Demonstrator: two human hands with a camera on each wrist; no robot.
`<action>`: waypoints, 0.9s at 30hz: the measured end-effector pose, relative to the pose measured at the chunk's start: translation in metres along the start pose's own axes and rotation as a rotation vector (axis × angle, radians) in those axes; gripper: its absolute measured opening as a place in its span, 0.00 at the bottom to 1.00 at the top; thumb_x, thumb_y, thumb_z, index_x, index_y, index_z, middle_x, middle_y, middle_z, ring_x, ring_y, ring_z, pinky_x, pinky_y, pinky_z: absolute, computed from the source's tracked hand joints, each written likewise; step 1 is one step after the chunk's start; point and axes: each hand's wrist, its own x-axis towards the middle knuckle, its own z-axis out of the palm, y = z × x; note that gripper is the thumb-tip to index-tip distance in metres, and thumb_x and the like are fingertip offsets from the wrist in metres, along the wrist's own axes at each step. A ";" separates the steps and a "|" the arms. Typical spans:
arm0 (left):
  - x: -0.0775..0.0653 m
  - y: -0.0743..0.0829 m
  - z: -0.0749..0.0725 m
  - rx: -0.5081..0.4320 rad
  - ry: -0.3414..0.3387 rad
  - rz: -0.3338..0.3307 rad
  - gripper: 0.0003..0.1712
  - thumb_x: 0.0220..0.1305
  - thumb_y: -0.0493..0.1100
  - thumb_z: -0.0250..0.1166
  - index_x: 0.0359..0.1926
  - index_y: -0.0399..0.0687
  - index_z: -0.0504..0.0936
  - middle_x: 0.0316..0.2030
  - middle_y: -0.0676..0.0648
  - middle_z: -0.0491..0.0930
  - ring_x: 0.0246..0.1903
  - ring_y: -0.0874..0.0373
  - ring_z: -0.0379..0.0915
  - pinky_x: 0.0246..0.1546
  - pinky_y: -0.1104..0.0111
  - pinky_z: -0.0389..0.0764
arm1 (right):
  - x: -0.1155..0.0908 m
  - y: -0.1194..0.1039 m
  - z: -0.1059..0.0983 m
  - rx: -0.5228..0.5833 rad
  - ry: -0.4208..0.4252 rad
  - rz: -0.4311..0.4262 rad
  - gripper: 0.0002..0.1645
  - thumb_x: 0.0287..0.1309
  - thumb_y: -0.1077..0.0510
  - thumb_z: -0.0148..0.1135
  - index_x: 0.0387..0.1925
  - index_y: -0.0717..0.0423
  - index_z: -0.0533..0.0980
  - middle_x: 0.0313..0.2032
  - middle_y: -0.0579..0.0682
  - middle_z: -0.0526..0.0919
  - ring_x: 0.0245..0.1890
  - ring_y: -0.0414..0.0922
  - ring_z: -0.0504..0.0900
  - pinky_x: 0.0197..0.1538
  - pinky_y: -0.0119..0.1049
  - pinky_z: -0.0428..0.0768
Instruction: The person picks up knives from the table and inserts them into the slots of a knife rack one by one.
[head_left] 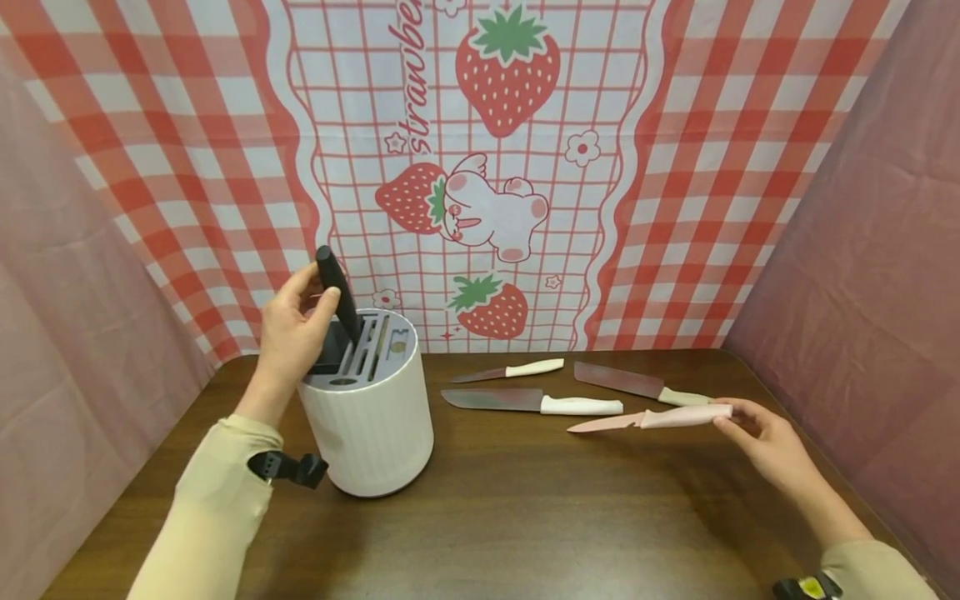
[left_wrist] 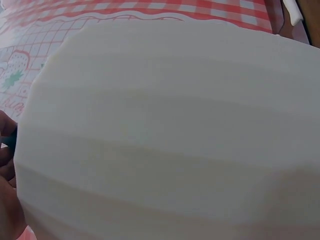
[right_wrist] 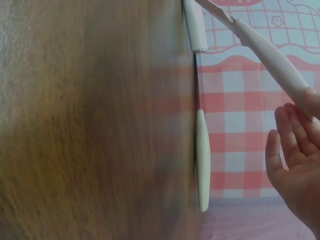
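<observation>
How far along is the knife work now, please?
Done, it seems: the knife block stands upright on the table. In hand: the left hand grips a black handle at the block's top; the right hand pinches the pink knife by its handle. Apparently left to do: the cleaver, long knife and small knife, lying outside the block.

The table is faintly glossy wood, the holder matt, seemingly plastic.

Pink knife and black handle are held aslant.

White ribbed holder close up, fingers at left edge, red-checked cloth behind
</observation>
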 end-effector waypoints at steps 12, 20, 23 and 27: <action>0.006 -0.006 0.000 -0.031 0.002 -0.102 0.22 0.64 0.40 0.56 0.57 0.36 0.70 0.43 0.37 0.77 0.36 0.72 0.70 0.37 0.85 0.71 | 0.000 -0.001 0.000 -0.015 0.002 -0.011 0.18 0.59 0.56 0.57 0.47 0.64 0.73 0.33 0.21 0.69 0.31 0.22 0.70 0.28 0.20 0.69; 0.006 -0.008 0.000 -0.085 -0.007 -0.159 0.23 0.64 0.41 0.56 0.59 0.40 0.69 0.48 0.40 0.75 0.39 0.74 0.72 0.39 0.84 0.73 | -0.001 -0.004 0.000 -0.014 0.010 -0.033 0.17 0.58 0.58 0.57 0.46 0.65 0.73 0.32 0.21 0.70 0.30 0.22 0.70 0.28 0.20 0.68; 0.005 -0.008 0.000 -0.100 -0.008 -0.156 0.23 0.63 0.40 0.56 0.59 0.41 0.70 0.48 0.41 0.75 0.39 0.74 0.72 0.39 0.84 0.73 | -0.002 -0.006 0.000 -0.026 0.012 -0.032 0.17 0.58 0.57 0.57 0.47 0.64 0.73 0.32 0.21 0.69 0.30 0.22 0.70 0.28 0.21 0.68; 0.004 -0.008 0.000 -0.123 -0.014 -0.126 0.22 0.63 0.40 0.57 0.57 0.39 0.71 0.50 0.39 0.76 0.39 0.73 0.74 0.39 0.83 0.74 | -0.003 -0.007 0.000 -0.032 0.013 -0.029 0.17 0.58 0.57 0.57 0.47 0.64 0.73 0.33 0.20 0.69 0.30 0.22 0.70 0.27 0.21 0.68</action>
